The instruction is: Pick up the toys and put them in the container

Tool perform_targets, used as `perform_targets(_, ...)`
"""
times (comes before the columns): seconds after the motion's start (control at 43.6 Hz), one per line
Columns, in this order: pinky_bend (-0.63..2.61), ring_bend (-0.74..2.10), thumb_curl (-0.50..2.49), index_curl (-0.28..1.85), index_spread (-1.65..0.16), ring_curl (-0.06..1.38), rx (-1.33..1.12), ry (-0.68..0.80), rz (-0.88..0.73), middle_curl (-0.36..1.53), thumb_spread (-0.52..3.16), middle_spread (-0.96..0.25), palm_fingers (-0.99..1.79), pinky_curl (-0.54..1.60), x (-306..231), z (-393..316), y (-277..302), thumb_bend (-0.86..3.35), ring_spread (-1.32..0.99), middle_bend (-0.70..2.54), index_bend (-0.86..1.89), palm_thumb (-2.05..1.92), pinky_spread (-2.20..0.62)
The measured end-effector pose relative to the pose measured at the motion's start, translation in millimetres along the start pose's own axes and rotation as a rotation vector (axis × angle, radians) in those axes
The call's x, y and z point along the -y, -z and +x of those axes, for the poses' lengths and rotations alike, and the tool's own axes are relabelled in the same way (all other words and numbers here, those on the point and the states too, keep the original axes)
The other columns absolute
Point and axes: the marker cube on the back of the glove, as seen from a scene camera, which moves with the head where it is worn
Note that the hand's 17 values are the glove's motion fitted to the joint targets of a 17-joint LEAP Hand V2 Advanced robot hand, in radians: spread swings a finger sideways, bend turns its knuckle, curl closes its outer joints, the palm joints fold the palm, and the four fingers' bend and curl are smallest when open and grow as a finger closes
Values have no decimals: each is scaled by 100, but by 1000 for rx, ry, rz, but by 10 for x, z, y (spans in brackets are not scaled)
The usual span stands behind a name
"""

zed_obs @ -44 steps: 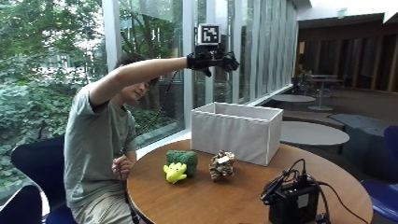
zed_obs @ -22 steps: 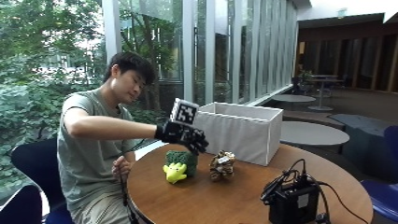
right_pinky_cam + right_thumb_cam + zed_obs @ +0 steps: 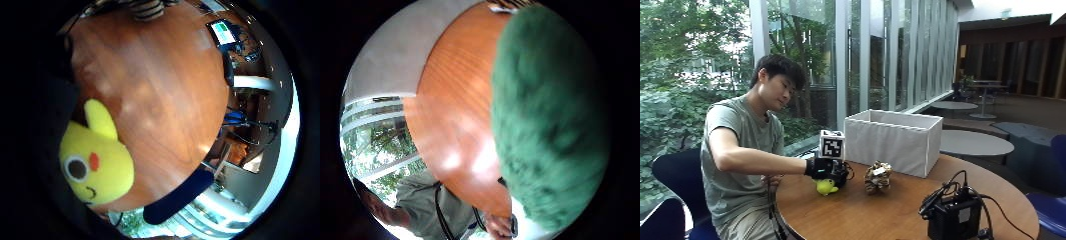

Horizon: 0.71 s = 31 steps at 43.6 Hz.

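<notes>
Right hand [image 3: 825, 169]: lowered from mid-air half a second ago, now down on the green toy [image 3: 550, 120] beside the yellow toy [image 3: 824, 187]; whether its fingers are clamped cannot be told. Striped toy [image 3: 877, 177]: unmoved on the surface [image 3: 866, 215]. White container [image 3: 893, 141]: behind.

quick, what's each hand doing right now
Right hand: down on the green toy beside the yellow toy; grip cannot be told.
Left hand: hidden behind the table.
</notes>
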Motion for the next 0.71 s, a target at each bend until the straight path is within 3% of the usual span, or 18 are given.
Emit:
perform_targets(0.069,131,125,48,10,-22,44,85,-38,5,53,115,-11,65,39,73,59,86,22,-27,47,15,47,-30)
perform_targets(0.115,127,128,52,11,-25,46,122,-89,-35,57,108,-16,85,39,125,142,182,24,-28,58,25,53,-31)
perform_targets(0.229,117,127,59,14,-30,48,105,-46,-129,64,95,-20,97,39,119,83,412,25,-30,73,37,59,-34)
perform_targets(0.367,109,127,67,21,-34,51,136,-201,-87,72,81,-23,101,40,187,290,1238,26,-31,82,56,63,-35)
perform_targets(0.413,109,127,69,23,-36,52,126,-139,-68,73,77,-23,100,41,166,256,1566,26,-32,84,59,63,-36)
perform_targets(0.482,108,127,72,25,-37,53,-7,132,-32,76,71,-24,99,42,50,122,1996,26,-32,86,63,63,-36)
perform_targets(0.528,108,127,74,27,-38,53,-32,222,21,77,67,-25,99,42,9,0,2364,26,-32,86,66,64,-36)
perform_targets(0.619,109,128,78,30,-39,55,14,213,156,80,60,-25,97,44,13,-331,3098,25,-32,89,70,63,-37)
perform_targets(0.711,109,129,81,33,-40,55,-54,89,243,82,54,-25,96,45,86,-512,3565,24,-33,91,74,62,-37)
